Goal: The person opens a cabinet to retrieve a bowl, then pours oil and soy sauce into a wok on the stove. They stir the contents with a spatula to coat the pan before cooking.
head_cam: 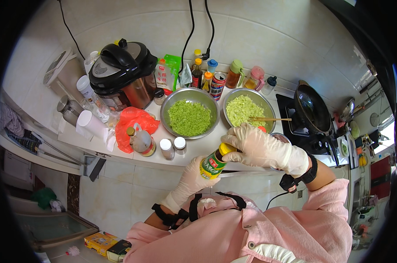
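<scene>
My left hand (193, 174), in a pale translucent glove, holds a sauce bottle (212, 167) with a green and yellow label, tilted in front of the counter. My right hand (251, 144), gloved too, has its fingers on the bottle's yellow cap (227, 149). Beyond them stands a steel bowl (271, 110) of pale green chopped vegetable (242, 107), with wooden chopsticks (277, 119) lying in it. Left of that is a second steel bowl (165, 121) of brighter green chopped vegetable (189, 118). Another bowl (280, 138) is partly hidden behind my right wrist.
An electric pressure cooker (123, 75) stands at the back left, near a red plastic bag (124, 126) and a squat bottle (142, 143). Two small shakers (180, 145) stand near the front edge. Seasoning bottles line the wall. A wok (311, 107) sits on the hob at right.
</scene>
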Available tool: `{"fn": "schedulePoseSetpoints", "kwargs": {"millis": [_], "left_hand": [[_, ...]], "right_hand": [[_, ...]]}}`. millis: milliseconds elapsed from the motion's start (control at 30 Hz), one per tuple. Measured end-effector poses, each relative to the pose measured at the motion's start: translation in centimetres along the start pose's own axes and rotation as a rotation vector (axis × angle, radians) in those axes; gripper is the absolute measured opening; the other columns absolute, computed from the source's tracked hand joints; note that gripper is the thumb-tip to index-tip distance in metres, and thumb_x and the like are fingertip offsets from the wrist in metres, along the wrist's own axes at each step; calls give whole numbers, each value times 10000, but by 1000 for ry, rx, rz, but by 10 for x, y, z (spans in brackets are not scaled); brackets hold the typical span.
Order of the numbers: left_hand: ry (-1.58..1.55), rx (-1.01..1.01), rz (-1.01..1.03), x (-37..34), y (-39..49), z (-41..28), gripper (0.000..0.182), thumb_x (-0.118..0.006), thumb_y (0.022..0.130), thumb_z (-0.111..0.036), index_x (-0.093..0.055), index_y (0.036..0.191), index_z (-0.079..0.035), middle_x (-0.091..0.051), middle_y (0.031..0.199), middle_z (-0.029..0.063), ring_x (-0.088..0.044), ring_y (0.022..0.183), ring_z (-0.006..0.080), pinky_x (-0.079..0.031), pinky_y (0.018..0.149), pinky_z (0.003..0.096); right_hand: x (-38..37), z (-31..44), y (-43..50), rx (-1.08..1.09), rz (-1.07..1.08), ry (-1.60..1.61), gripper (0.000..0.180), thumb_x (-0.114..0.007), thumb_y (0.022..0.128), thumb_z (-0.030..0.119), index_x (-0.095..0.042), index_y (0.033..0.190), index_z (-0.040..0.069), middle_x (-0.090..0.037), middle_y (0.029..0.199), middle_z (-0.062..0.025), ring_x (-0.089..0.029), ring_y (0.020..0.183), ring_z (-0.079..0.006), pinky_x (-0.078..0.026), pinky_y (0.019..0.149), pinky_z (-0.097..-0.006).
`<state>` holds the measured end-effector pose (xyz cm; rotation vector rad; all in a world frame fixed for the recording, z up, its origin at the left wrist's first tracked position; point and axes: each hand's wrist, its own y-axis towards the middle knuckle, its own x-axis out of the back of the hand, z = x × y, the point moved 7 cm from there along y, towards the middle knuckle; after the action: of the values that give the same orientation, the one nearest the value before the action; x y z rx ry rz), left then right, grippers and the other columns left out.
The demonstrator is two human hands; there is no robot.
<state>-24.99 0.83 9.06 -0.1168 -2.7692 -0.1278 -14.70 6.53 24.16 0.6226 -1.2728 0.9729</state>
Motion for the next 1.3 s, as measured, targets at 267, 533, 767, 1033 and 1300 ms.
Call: {"fn": "schedulePoseSetpoints", "kwargs": {"millis": [267, 533, 767, 1033, 1300], "left_hand": [[-222, 40, 48, -5, 17, 12, 633, -822, 601, -212, -477, 1101, -34, -586, 1011, 108, -590, 901, 201, -473, 801, 335], [-530, -46, -191, 10, 48, 35, 565, -788, 624, -49, -454, 1081, -52, -584, 958, 42, -590, 866, 133, -492, 799, 290], [-519, -38, -228, -9, 69, 52, 548, -784, 621, -54, -460, 1063, -52, -575, 960, 38, -580, 869, 136, -478, 810, 296], [-431, 25, -261, -29, 81, 74, 586, -808, 614, -96, -463, 1086, -44, -564, 992, 45, -572, 891, 149, -470, 817, 297], [-411, 83, -317, -35, 79, 80, 605, -798, 625, -77, -446, 1115, -30, -550, 1005, 59, -563, 906, 150, -462, 825, 300]], "right_hand": [[19, -9, -3, -130, -238, 102, 618, -649, 762, 443, -517, 1137, -30, -563, 897, -200, -571, 845, -332, -458, 738, -401], [48, -32, -74, -359, -441, 105, 632, -694, 756, 376, -479, 1270, 78, -538, 1120, -154, -548, 900, -272, -431, 836, -374], [30, -45, -140, -536, -472, 183, 547, -706, 752, 290, -526, 1219, 70, -564, 1068, -131, -554, 869, -253, -424, 839, -360], [24, -46, -202, -630, -643, 222, 459, -706, 755, 164, -558, 1174, 49, -593, 965, -110, -576, 734, -207, -454, 755, -328], [12, -46, -237, -752, -706, 293, 407, -669, 789, 180, -568, 1155, 32, -596, 893, -93, -561, 729, -197, -447, 729, -326]]}}
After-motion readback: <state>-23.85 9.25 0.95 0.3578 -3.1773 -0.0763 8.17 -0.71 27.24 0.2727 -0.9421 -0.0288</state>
